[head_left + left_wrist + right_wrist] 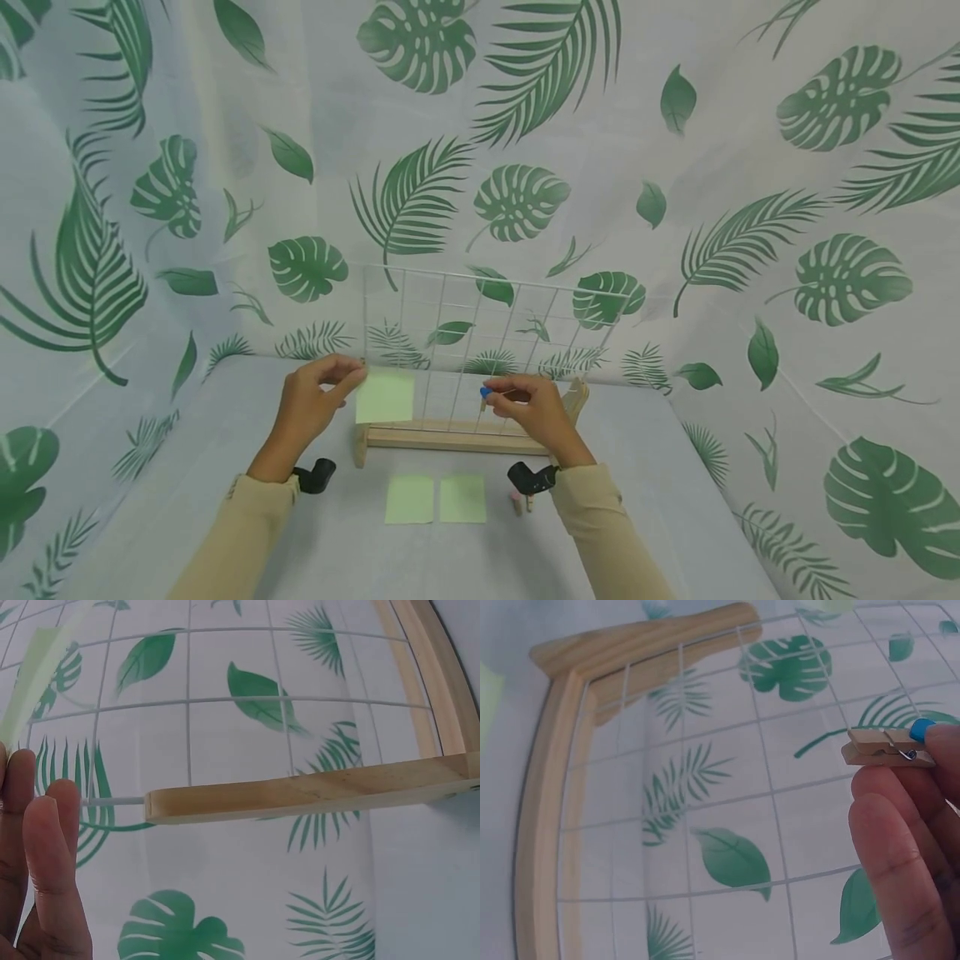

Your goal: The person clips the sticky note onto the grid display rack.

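A green note (pixel 385 397) is pinched by the left hand (pixel 311 400) at its upper left corner and held flat against the wire grid (pixel 491 333), at the lower left. A small wooden clip (pixel 889 746) with a blue tip is pinched between thumb and fingers of the right hand (pixel 528 408), just in front of the grid's lower middle. For a clean pin, the note's top edge is best lined up on a wire and the clip opened fully before being slid over both. Two more notes (pixel 435 499) and spare clips (pixel 521 502) lie on the table (pixel 225 433); the spare clips are too small to count. In the left wrist view the note is blurred and cut off.
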The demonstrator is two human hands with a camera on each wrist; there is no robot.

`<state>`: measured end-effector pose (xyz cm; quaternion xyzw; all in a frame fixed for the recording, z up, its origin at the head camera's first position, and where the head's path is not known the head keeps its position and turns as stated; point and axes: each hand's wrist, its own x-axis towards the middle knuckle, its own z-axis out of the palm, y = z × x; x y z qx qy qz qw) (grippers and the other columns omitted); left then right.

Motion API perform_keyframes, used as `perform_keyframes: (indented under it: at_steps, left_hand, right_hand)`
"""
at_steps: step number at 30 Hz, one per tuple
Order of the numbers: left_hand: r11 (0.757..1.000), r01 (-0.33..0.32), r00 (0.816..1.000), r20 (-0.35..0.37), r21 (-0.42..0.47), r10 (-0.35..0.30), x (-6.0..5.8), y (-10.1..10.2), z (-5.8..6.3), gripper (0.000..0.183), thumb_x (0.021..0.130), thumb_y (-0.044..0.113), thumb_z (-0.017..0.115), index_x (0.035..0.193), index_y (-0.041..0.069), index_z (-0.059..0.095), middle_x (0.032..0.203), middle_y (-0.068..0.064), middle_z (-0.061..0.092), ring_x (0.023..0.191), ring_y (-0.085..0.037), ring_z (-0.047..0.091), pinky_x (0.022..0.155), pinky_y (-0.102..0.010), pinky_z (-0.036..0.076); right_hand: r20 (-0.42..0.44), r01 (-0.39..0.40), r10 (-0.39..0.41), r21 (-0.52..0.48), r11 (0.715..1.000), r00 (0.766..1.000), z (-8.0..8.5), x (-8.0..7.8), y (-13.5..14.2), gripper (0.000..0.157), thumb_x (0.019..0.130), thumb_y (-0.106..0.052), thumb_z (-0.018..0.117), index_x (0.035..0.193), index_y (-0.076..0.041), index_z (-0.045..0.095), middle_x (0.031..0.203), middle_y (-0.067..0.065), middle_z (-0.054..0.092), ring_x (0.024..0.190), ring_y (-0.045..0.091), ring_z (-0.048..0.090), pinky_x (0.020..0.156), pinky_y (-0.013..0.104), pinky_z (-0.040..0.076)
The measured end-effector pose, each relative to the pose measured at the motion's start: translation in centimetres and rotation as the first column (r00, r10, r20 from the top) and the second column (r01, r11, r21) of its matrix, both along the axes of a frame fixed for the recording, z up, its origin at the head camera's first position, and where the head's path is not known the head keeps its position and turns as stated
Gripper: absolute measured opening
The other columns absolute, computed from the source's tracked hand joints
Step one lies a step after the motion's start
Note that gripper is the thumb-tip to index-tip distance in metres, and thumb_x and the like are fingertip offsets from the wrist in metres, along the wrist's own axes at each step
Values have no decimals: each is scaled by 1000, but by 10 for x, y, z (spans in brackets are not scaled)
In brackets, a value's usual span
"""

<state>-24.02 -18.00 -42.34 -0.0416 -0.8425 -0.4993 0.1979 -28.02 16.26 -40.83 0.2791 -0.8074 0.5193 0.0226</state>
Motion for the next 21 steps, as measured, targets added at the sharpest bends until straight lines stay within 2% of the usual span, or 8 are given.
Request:
perform_keyframes:
  at_steps: [10, 16, 21]
  left_hand:
    - [999, 34, 999, -35, -2, -34, -6, -1, 4, 19, 105, 23, 76, 115, 7, 79, 106, -10, 81, 101, -30, 73, 69, -24, 62]
    - [999, 44, 998, -51, -8, -44, -10, 0, 8, 16, 105, 22, 76, 112, 8, 79, 104, -9, 81, 99, -29, 74, 69, -24, 62]
    - [999, 49, 996, -79, -4, -50, -14, 0, 14, 16, 104, 20, 76, 113, 7, 79, 104, -9, 81, 97, -27, 74, 69, -25, 63]
  right_hand:
    - [-44, -8, 10, 47, 999, 999, 12, -5, -3, 18, 99, 3, 75, 116, 10, 77, 112, 23, 78, 93, 23, 79, 83, 29, 66]
    - [-113, -10, 22, 107, 994, 993, 19, -6, -9, 18, 99, 1, 76, 115, 6, 79, 111, 20, 79, 92, 28, 79, 81, 28, 65]
    - [-120, -23, 34, 92, 996, 992, 24, -7, -12, 19, 99, 2, 75, 116, 8, 79, 108, 21, 80, 86, 25, 80, 79, 24, 63]
